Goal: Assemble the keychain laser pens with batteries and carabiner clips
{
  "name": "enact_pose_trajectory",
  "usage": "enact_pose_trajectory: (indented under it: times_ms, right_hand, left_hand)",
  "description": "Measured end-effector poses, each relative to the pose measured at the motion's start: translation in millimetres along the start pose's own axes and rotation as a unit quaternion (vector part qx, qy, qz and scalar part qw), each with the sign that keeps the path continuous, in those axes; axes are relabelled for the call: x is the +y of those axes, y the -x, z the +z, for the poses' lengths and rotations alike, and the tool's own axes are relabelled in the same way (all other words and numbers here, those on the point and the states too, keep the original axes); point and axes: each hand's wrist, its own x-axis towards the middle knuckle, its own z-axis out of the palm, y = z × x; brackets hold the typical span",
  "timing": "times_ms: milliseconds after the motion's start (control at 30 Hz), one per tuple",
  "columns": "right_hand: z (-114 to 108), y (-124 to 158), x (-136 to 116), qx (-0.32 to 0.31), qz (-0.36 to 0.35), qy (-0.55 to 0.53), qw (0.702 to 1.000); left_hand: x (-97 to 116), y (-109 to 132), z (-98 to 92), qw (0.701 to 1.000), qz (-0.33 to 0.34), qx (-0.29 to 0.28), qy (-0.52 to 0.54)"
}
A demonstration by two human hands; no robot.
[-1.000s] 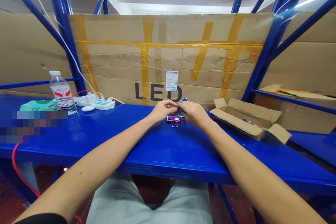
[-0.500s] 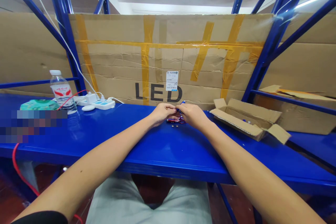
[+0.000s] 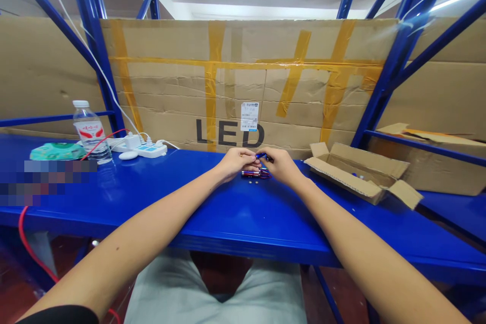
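Between my two hands, above the table, is a small blue metal tube (image 3: 261, 156), shaped like a mini flashlight. My left hand (image 3: 234, 163) is closed, its thumb and fingertips pinching the tube's left end. On the other end, the curled fingers of my right hand (image 3: 280, 163) grip it. Just below my fingers lies a small red metal tube (image 3: 248, 174) of similar shape, partly hidden, with metal clips beside it. Two tiny round discs (image 3: 253, 183), like button cells, rest on the tabletop in front of it.
The blue table (image 3: 243, 217) runs across the view. An open cardboard box (image 3: 347, 174) sits on the right. At left stand a water bottle (image 3: 91, 134), a white power strip (image 3: 146, 148) and a green packet (image 3: 56, 151). A large carton (image 3: 170, 91) closes off the back.
My right hand has turned and shifted slightly, and the blue tube now lies more level between my fingertips. My left hand stays nearly in place.
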Motion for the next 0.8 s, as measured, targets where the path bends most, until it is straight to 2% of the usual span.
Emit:
enact_pose_trajectory:
  times_ms: [400,533,600,700,800]
  right_hand:
    - [5,1,-1,0.025,0.089,-0.111,0.99]
    - [5,-1,-2,0.037,0.108,-0.165,0.98]
    - [4,-2,-1,0.039,0.121,-0.192,0.973]
    - [3,-2,1,0.039,0.152,-0.225,0.962]
    - [1,-1,-1,0.037,0.174,-0.253,0.951]
  left_hand:
    - [1,1,1.5,0.998,0.031,0.017,-0.055]
    - [3,5,3.7,0.987,0.075,0.022,-0.14]
    - [4,7,4.7,0.961,0.153,0.033,-0.226]
    - [4,11,5.9,0.899,0.271,0.045,-0.341]
    - [3,13,6.4,0.866,0.308,0.03,-0.393]
